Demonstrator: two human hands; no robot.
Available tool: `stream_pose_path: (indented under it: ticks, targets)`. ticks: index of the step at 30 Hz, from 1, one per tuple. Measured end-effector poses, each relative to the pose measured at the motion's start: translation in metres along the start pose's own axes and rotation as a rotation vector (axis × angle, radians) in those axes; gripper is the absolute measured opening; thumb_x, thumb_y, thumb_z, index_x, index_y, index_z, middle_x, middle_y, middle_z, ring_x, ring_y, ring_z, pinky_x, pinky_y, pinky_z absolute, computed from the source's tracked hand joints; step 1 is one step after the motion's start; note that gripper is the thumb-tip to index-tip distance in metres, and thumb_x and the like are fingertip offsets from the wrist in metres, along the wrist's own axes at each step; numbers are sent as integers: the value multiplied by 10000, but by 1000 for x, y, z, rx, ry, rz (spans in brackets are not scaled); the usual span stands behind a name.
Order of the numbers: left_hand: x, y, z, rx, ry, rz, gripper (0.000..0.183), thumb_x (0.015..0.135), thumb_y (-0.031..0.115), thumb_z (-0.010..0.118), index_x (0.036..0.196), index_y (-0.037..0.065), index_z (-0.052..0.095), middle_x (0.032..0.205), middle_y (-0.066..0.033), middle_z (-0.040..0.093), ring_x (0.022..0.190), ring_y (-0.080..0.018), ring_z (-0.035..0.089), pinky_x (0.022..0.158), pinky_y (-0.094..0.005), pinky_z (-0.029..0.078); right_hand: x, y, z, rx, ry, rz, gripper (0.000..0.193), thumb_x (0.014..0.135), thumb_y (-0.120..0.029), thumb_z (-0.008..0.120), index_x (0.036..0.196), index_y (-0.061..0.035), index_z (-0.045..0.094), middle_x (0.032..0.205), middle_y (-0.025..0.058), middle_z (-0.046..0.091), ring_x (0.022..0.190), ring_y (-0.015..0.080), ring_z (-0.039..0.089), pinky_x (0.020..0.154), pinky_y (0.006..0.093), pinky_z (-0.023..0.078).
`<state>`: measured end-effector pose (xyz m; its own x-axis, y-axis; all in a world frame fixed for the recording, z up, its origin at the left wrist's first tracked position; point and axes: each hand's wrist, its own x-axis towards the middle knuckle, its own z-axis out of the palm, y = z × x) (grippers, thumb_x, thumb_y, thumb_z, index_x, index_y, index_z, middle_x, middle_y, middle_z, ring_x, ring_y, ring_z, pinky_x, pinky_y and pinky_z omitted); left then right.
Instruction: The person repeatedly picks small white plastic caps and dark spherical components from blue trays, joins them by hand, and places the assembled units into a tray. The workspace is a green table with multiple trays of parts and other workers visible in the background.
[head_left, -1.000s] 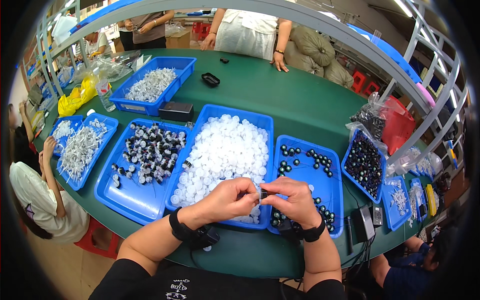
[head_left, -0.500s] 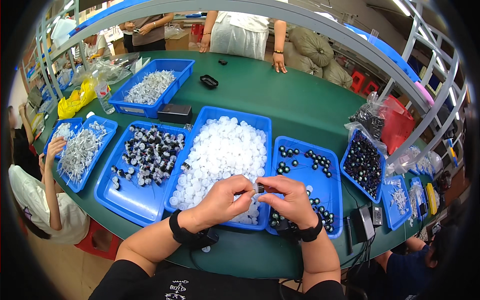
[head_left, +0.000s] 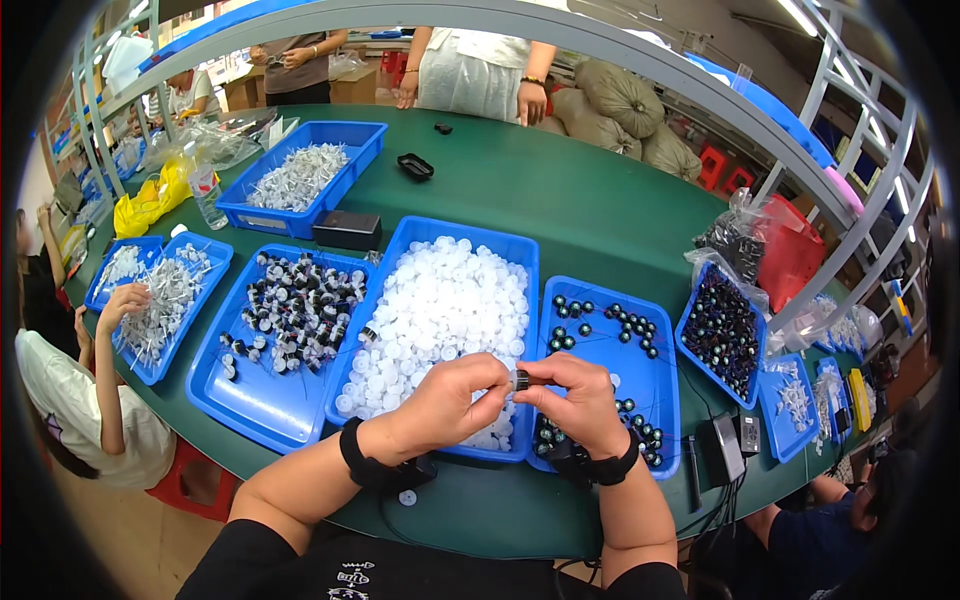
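Above the front of the tray of white caps, both my hands meet at one small part. My right hand [head_left: 580,403] pinches a short black cylinder [head_left: 521,380] between thumb and fingers. My left hand [head_left: 458,398] is closed in a pinch right against its left side; what those fingertips hold is hidden. Below lies a blue tray [head_left: 532,290] heaped with translucent white caps [head_left: 450,300]. Right of it, a blue tray [head_left: 610,378] holds dark shiny round parts with wires [head_left: 636,326]. To the left, another blue tray [head_left: 250,402] holds black-and-white assembled pieces [head_left: 305,300].
A black box [head_left: 347,230] and a blue bin of white wired parts [head_left: 300,178] stand farther back. At right are a tray of dark parts [head_left: 722,330] and a power adapter [head_left: 722,445]. A metal frame arches overhead. Co-workers sit at left and stand across the green table [head_left: 480,180].
My hands stay together at the black cylinder, with only slight finger movement. The view has shifted slightly. Across the table, the standing person's hand has moved left, toward the body.
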<state>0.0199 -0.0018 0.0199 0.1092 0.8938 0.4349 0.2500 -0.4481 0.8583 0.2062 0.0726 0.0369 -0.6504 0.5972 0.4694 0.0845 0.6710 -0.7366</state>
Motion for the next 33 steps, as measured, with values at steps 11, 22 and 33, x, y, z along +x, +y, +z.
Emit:
stream_pose_path:
  ticks: [11,22,33]
  targets:
    - [5,6,-1,-610,-30,-542,40,854,51,557,856,18,580,738,-15,574,670,-63,530,583,-232,436,-3,0,6,201,12,137,144,820,-84,719,903,28,681,862,61,686,776,140,673,691,247,533]
    - [8,1,1,-54,68,-63,288,772,45,628,1055,10,588,918,-48,510,694,-113,487,629,-254,452,-1,11,2,1002,-123,746,359,988,-359,493,946,-25,616,761,27,621,675,95,598,626,253,531]
    - [-1,7,3,331,130,163,184,706,76,679,856,23,588,792,-99,545,654,-226,494,580,-302,420,-2,1,22,679,-220,684,352,916,-381,611,802,-48,639,673,-15,560,603,55,515,526,209,428]
